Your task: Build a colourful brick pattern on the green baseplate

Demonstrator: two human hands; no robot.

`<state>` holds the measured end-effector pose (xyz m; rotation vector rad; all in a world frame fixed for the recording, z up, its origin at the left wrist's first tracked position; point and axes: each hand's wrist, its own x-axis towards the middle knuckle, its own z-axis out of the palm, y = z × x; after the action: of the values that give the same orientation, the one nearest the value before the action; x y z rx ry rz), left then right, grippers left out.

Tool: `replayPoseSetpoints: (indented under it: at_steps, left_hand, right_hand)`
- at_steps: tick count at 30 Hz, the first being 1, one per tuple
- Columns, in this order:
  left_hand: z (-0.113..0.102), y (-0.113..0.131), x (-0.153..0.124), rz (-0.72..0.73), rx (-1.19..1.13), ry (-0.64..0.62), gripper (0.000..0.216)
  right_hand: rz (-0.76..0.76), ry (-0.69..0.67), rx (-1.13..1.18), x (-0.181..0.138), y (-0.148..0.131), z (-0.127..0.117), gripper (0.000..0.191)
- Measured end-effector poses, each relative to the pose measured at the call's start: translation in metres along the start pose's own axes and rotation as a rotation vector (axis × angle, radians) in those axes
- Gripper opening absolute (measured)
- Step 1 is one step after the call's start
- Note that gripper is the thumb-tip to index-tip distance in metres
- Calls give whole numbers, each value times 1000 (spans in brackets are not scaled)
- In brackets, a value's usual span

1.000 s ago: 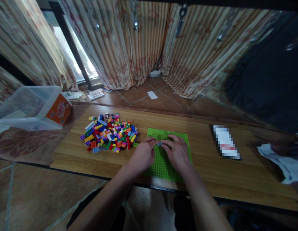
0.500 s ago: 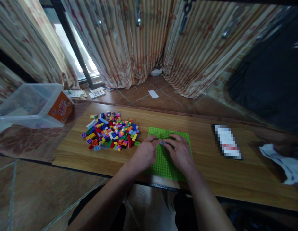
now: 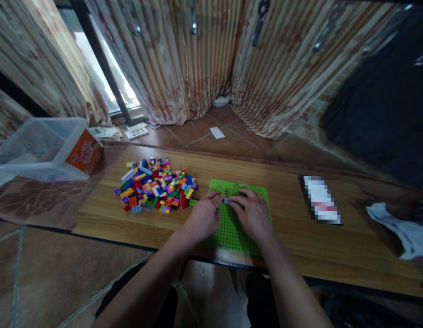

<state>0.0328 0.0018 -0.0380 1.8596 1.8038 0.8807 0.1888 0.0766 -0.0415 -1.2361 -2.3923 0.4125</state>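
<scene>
A green studded baseplate [image 3: 232, 232] lies on the wooden table near its front edge. Both my hands rest on it. My left hand [image 3: 203, 217] and my right hand [image 3: 253, 214] meet at their fingertips and pinch a small grey brick [image 3: 226, 200] between them, just above the plate's upper middle. A heap of small bricks in many colours [image 3: 156, 186] lies on the table to the left of the plate. One green brick [image 3: 193, 202] sits by the plate's left edge.
A clear plastic tub with an orange label [image 3: 43, 150] stands at the far left. A blurred-out flat object [image 3: 321, 200] lies right of the plate, and a white cloth [image 3: 399, 228] lies at the right end. Curtains hang behind the table [image 3: 283, 255].
Both hands stay joined on the small grey brick over the baseplate; they shift only slightly. The camera view has drifted a little.
</scene>
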Motion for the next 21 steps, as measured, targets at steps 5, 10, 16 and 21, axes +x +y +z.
replayPoseSetpoints:
  at_steps: [5, 10, 16, 21]
  left_hand:
    - [-1, 2, 1, -31, -23, -15, 50]
    - [-2, 3, 0, -85, -40, -11, 57]
    - [-5, 4, 1, -92, -49, -19, 61]
    - [-3, 3, 1, -106, -53, -29, 62]
  right_hand:
    - [9, -5, -18, 0, -2, 0, 20]
    - [16, 5, -12, 0, -1, 1, 20]
    - [29, 3, -18, 1, -6, 1, 19]
    - [34, -15, -50, 1, -10, 2, 19]
